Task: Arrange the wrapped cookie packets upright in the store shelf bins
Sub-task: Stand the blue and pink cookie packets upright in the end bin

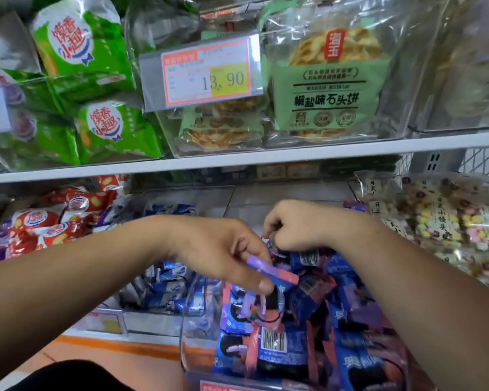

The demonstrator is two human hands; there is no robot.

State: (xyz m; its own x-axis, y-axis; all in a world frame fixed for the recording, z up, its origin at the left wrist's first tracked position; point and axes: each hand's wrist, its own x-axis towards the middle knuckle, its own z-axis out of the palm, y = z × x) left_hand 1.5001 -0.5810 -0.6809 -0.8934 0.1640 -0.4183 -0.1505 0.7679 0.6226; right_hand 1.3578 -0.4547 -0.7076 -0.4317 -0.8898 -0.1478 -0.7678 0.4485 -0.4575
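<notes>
my left hand [223, 249] pinches a purple-and-pink cookie packet [277, 273] by its end just above the clear bin [184, 328] — i judge to slot it in upright — while my right hand [291, 228], fingers curled, grips the back packets [308, 256], probably propping them.

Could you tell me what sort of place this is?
Probably a shop's snack aisle: a 13.90 price tag on a clear bin, a white shelf, and cookie packets gripped by the left hand and right hand.
</notes>
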